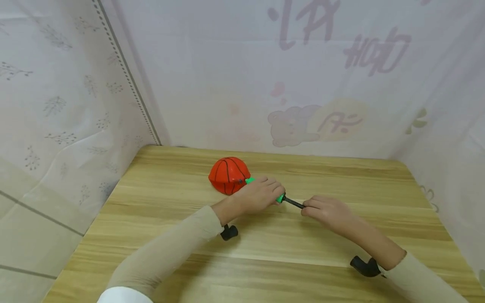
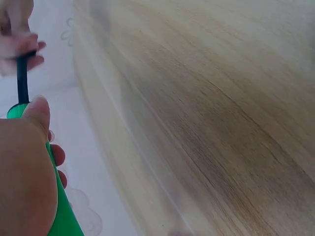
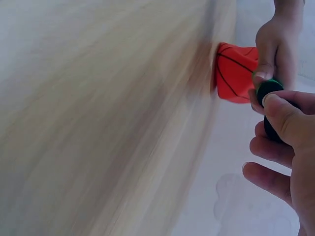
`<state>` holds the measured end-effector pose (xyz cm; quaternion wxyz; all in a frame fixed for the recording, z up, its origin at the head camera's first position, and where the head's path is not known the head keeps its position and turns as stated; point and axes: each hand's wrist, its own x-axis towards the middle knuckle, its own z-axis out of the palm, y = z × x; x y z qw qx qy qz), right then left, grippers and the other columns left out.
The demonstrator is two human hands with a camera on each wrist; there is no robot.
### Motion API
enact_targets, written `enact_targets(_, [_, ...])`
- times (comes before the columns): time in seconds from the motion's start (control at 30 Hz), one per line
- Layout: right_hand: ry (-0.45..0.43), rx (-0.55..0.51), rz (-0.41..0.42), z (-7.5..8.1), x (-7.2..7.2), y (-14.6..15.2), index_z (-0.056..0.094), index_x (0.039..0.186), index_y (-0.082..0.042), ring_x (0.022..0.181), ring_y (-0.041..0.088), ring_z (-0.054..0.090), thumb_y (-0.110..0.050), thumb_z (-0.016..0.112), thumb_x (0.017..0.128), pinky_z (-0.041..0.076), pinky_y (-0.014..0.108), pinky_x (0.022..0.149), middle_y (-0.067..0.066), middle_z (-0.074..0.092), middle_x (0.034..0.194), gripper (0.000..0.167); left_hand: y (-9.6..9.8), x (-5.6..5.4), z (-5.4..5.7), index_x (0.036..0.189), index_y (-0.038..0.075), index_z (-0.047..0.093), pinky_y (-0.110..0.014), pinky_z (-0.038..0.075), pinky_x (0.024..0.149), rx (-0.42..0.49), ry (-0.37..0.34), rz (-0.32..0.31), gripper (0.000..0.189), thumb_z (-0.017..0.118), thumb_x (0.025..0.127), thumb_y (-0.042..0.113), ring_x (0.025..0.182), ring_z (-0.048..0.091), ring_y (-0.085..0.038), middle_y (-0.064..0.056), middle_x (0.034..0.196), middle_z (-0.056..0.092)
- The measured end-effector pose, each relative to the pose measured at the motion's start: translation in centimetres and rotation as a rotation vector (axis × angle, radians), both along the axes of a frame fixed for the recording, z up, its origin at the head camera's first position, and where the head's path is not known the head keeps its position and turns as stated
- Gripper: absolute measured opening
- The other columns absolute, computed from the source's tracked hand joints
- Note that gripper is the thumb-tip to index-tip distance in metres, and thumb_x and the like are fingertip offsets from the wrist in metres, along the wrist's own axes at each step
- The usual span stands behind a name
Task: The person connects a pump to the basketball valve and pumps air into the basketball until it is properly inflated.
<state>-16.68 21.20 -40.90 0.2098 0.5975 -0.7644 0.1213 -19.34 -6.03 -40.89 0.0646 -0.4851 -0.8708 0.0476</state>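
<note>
Wood-grain tabletop (image 1: pixel 288 269) supports a dented red ball (image 1: pixel 229 169) with black seams, positioned just beside one end of a green tube (image 2: pixel 65 219). Left hand (image 1: pixel 261 194) curls closed around the tube; right hand (image 1: pixel 327 211) pinches the black rod (image 1: pixel 294 203) extending from the tube's opposite end.

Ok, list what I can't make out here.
Middle of the green tube: head view, covered by the left hand.
Far end of the black rod: head view, hidden by the right hand.
Whether tube and red ball touch: head view, too small to tell.
Tube's lower end: left wrist view, cut off by the bottom edge.
Ball's right side: right wrist view, behind the left hand.
</note>
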Motion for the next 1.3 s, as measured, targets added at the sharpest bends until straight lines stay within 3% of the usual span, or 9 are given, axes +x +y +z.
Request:
enact_targets(0.37, [0.009, 0.049, -0.057, 1.4, 2.0, 3.7, 0.067, 0.096, -0.016, 0.086, 0.010, 0.063, -0.025, 0.026, 0.114, 0.054, 0.022, 0.070, -0.005, 0.066, 0.099, 0.046, -0.5, -0.1, 0.2, 0.121, 0.011, 0.053, -0.027, 0.042, 0.095, 0.040, -0.028, -0.014, 0.030, 0.050, 0.107, 0.037, 0.108, 0.052, -0.014, 0.002, 0.117, 0.058])
enact_targets(0.7, [-0.024, 0.096, -0.056, 1.1, 0.2, 1.2, 0.065, 0.099, -0.014, 0.086, 0.010, 0.059, -0.025, 0.021, 0.113, 0.051, 0.021, 0.067, -0.004, 0.064, 0.101, 0.048, 0.0, -0.2, 0.3, 0.122, 0.012, 0.053, -0.026, 0.044, 0.091, 0.006, -0.009, 0.015, 0.031, 0.051, 0.107, 0.039, 0.104, 0.050, -0.013, 0.003, 0.114, 0.058])
enact_targets(0.8, [-0.040, 0.106, -0.048, 0.8, -0.7, -0.1, 0.067, 0.100, -0.013, 0.089, 0.011, 0.061, -0.020, 0.037, 0.111, 0.053, 0.022, 0.070, -0.002, 0.066, 0.102, 0.033, 0.2, -0.3, 0.1, 0.122, 0.012, 0.054, -0.026, 0.044, 0.091, -0.003, 0.018, 0.022, 0.032, 0.052, 0.106, 0.040, 0.104, 0.051, -0.013, 0.003, 0.114, 0.058])
enact_targets(0.9, [-0.040, 0.101, -0.038, 0.5, -1.4, -1.5, 0.068, 0.100, -0.013, 0.089, 0.012, 0.062, -0.008, 0.060, 0.099, 0.052, 0.022, 0.070, -0.002, 0.067, 0.103, 0.009, 0.3, -0.3, -0.1, 0.122, 0.012, 0.054, -0.026, 0.044, 0.091, -0.006, 0.020, 0.017, 0.032, 0.051, 0.107, 0.041, 0.105, 0.052, -0.013, 0.003, 0.116, 0.059])
enact_targets(0.97, [-0.036, 0.093, -0.031, 0.4, -1.7, -2.2, 0.067, 0.100, -0.013, 0.089, 0.012, 0.062, 0.000, 0.071, 0.087, 0.052, 0.022, 0.070, -0.002, 0.068, 0.102, 0.018, 0.4, -0.3, -0.2, 0.122, 0.012, 0.054, -0.025, 0.043, 0.090, -0.010, 0.011, 0.011, 0.031, 0.050, 0.107, 0.040, 0.106, 0.052, -0.013, 0.003, 0.117, 0.059])
enact_targets(1.07, [-0.026, 0.078, -0.023, 0.2, -1.9, -2.8, 0.067, 0.098, -0.012, 0.087, 0.012, 0.062, 0.004, 0.076, 0.080, 0.052, 0.021, 0.070, -0.001, 0.068, 0.100, 0.025, 0.3, -0.3, -0.1, 0.120, 0.012, 0.054, -0.025, 0.043, 0.089, 0.000, -0.008, 0.004, 0.030, 0.049, 0.108, 0.038, 0.105, 0.052, -0.012, 0.003, 0.119, 0.059])
enact_targets(1.13, [-0.021, 0.074, -0.026, 0.2, -1.8, -2.8, 0.066, 0.097, -0.011, 0.086, 0.012, 0.062, 0.003, 0.075, 0.081, 0.052, 0.021, 0.069, 0.000, 0.068, 0.099, 0.023, 0.3, -0.3, 0.0, 0.120, 0.013, 0.054, -0.025, 0.042, 0.088, 0.011, -0.017, 0.002, 0.029, 0.049, 0.108, 0.038, 0.104, 0.051, -0.012, 0.003, 0.118, 0.059])
enact_targets(1.23, [-0.007, 0.076, -0.028, 0.3, -1.3, -2.0, 0.066, 0.097, -0.011, 0.085, 0.013, 0.062, -0.006, 0.061, 0.099, 0.052, 0.022, 0.068, 0.000, 0.068, 0.098, 0.008, 0.2, -0.3, 0.1, 0.121, 0.013, 0.055, -0.025, 0.043, 0.090, 0.022, -0.023, -0.003, 0.029, 0.050, 0.107, 0.038, 0.105, 0.052, -0.013, 0.003, 0.118, 0.060])
enact_targets(1.3, [0.005, 0.073, -0.024, 0.4, -0.9, -1.2, 0.066, 0.097, -0.011, 0.085, 0.013, 0.062, -0.014, 0.043, 0.109, 0.053, 0.023, 0.069, 0.001, 0.068, 0.098, 0.026, 0.2, -0.3, 0.1, 0.122, 0.013, 0.054, -0.026, 0.043, 0.090, 0.018, -0.024, -0.005, 0.030, 0.051, 0.107, 0.038, 0.106, 0.052, -0.013, 0.003, 0.118, 0.060])
